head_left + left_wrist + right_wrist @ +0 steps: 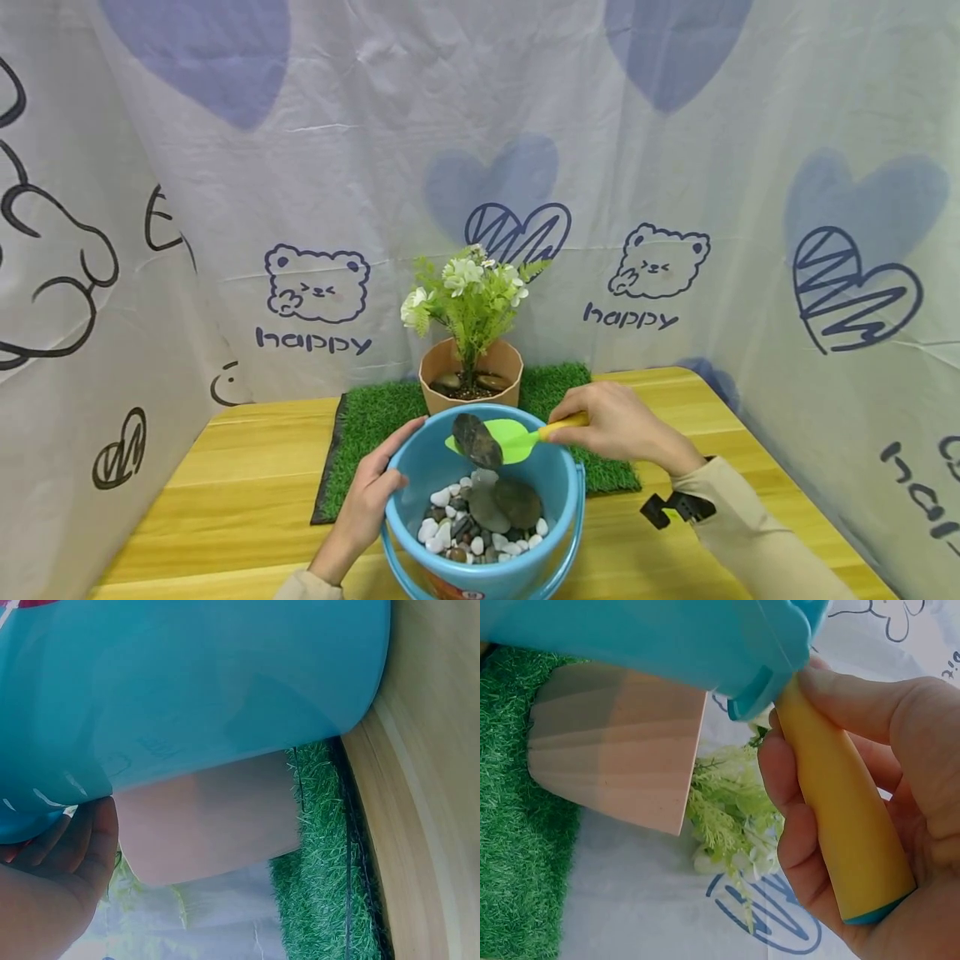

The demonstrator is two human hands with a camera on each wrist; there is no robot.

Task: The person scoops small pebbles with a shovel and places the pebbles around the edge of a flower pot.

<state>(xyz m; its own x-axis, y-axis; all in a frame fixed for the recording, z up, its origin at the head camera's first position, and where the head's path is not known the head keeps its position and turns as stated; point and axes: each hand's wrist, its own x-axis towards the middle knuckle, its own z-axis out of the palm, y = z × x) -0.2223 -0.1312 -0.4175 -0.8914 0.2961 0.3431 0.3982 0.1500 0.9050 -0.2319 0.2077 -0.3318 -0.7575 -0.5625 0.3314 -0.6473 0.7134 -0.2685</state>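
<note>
A blue bucket [561, 500] stands on the table in the head view, with white pebbles [437, 531] and several larger dark stones [517, 502] inside. My left hand [369, 492] grips its left rim, thumb over the edge and fingers outside; the left wrist view shows those fingers [82, 840] against the bucket wall. My right hand [618, 422] holds a small trowel by its yellow handle [840, 810], fingers curled round it. On the trowel's green blade [513, 440], above the bucket's inside, lies a dark flat stone [477, 440].
Behind the bucket, a peach flowerpot [510, 367] with white flowers [461, 275] and stones on its soil stands on a green turf mat [360, 442]. The wooden table [247, 492] extends on both sides. A printed white curtain [375, 167] encloses the back and sides.
</note>
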